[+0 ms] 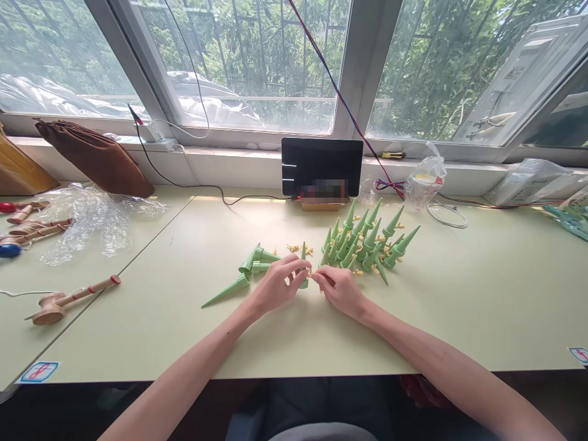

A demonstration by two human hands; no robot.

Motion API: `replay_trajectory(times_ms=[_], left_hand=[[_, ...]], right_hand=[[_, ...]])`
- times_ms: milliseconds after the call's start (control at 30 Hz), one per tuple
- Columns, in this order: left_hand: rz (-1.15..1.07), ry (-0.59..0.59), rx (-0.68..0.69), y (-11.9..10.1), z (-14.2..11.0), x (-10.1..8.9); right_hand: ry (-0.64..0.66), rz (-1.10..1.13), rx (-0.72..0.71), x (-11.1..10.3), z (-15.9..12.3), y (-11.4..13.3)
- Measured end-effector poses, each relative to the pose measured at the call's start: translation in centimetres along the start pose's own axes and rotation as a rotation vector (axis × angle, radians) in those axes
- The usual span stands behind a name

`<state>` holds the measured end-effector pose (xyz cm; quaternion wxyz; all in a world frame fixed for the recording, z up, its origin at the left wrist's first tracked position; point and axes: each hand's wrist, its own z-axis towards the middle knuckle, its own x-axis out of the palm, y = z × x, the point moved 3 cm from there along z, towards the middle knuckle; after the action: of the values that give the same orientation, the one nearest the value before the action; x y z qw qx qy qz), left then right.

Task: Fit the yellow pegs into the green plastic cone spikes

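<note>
My left hand [278, 283] is closed around a green plastic watering spike [304, 283], which stands upright with its tip pointing up. Thumb and forefinger of my right hand [342, 291] pinch at the spike's right side, where a bit of a small yellow valve shows; the fingers mostly hide it. Loose yellow valves [294, 248] lie just behind my left hand. To the left, several green spikes without visible valves [227, 290] lie on their sides. Right of my hands is a cluster of green spikes [367, 245], mostly upright, with yellow valves at their sides.
A dark tablet [321, 165] leans by the window on a small brown stand. Wooden kendamas [50, 307] and crumpled clear plastic [101, 226] lie at the left. A brown pouch [96, 156], cables and a bagged cup [425, 184] line the back of the pale table [468, 300].
</note>
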<state>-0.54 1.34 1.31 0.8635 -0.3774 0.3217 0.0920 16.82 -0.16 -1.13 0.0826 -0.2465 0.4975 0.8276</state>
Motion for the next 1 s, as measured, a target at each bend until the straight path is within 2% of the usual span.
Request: replay_trajectory(times_ms=[367, 700, 1000], left_hand=[[0.002, 0.016, 0.021, 0.0, -0.2, 0.2], [0.028, 0.000, -0.008, -0.1, -0.1, 0.1], [0.017, 0.003, -0.005, 0.0, 0.0, 0.1]], right_hand=[[0.032, -0.035, -0.005, 0.3, 0.1, -0.6], [0.079, -0.066, -0.012, 0.2, 0.0, 0.3], [0.090, -0.089, -0.016, 0.3, 0.1, 0.2]])
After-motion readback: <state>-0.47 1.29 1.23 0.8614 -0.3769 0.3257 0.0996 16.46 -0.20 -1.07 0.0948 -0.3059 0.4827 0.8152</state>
